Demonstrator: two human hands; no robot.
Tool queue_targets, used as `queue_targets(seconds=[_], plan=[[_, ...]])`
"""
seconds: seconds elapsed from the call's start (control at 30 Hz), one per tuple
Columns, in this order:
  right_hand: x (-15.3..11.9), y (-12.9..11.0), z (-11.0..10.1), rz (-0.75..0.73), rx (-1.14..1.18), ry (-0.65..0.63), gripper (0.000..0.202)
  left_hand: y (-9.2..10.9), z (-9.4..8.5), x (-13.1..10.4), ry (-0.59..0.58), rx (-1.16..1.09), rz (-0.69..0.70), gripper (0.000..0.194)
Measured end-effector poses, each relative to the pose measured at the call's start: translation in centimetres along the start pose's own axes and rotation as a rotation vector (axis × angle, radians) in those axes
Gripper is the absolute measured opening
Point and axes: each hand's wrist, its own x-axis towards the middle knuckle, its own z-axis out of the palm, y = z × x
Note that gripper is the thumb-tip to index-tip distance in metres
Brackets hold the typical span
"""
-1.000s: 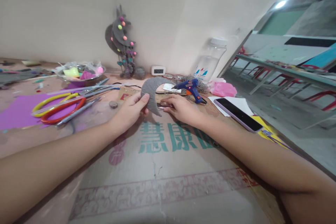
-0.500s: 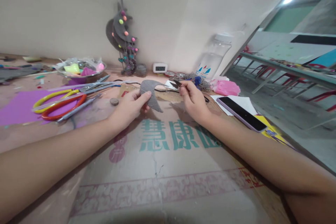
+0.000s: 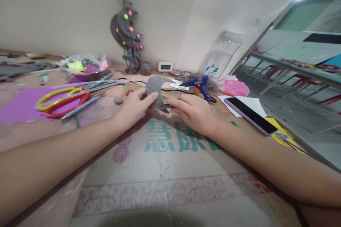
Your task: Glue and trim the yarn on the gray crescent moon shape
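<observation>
My left hand [image 3: 134, 107] is closed on a grey crescent moon [image 3: 154, 86] that looks wrapped in yarn, thumb on its front face. At the crescent's lower tip, my right hand [image 3: 195, 113] pinches a small dark pointed piece [image 3: 167, 106]. That piece touches or overlaps the tip; its full shape is hidden by the fingers. Just beyond the right hand lies a blue glue gun [image 3: 201, 84] with a small red light, nozzle pointing left. Both hands are over a printed cardboard sheet [image 3: 165, 170].
Scissors [image 3: 68, 104] with yellow and red handles lie left on purple sheet [image 3: 16, 104]. Behind stand a bowl [image 3: 82, 74], a decorated grey moon ornament [image 3: 128, 32], a digital timer [image 3: 165, 66] and a water bottle [image 3: 221, 56]. A phone [image 3: 250, 116] lies right.
My right hand has moved left and down, bringing the dark piece to the crescent's lower tip. The glue gun behind it is now uncovered. The view has shifted slightly.
</observation>
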Motion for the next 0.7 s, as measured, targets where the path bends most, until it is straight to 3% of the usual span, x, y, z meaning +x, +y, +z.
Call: queue_targets(seconds=[0.7], plan=[[-0.2,0.14,0.29,-0.013,0.005,-0.065,0.029,-0.02,0.19,0.03,-0.002,-0.049,-0.044,0.025]])
